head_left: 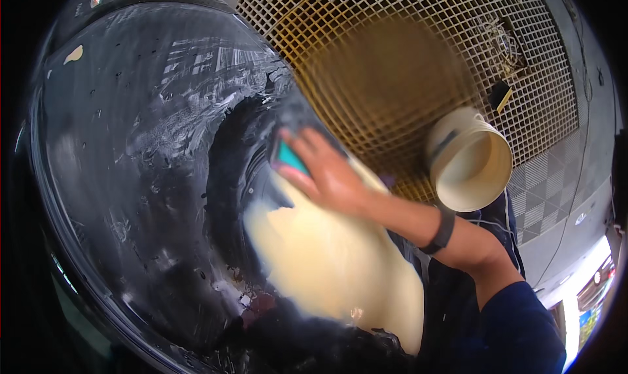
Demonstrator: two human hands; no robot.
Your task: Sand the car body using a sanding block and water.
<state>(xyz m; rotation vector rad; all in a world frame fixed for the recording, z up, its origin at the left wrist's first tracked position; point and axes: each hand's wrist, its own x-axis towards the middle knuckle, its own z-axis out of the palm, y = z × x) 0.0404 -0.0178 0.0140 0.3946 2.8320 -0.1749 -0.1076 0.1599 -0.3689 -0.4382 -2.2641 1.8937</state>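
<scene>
My right hand [327,174] is closed around a teal sanding block [288,157] with a dark underside. The hand presses it onto a dark, curved car body panel [163,151]. A large cream-coloured filler patch [327,243] lies on the panel just below the hand. Smooth grey blends into black along the patch's upper edge, near the block. Whitish smears and wet-looking streaks [183,125] cover the black surface to the left. The fingertips are slightly smeared by motion. My left hand does not show.
A cream bucket [451,132] with a pale inside stands tilted in view to the right of my forearm. Beyond the panel lies a floor grating [418,27], partly yellow-brown. A black and yellow block-like object [501,97] rests on it. A thin cable [568,210] runs along the grey floor.
</scene>
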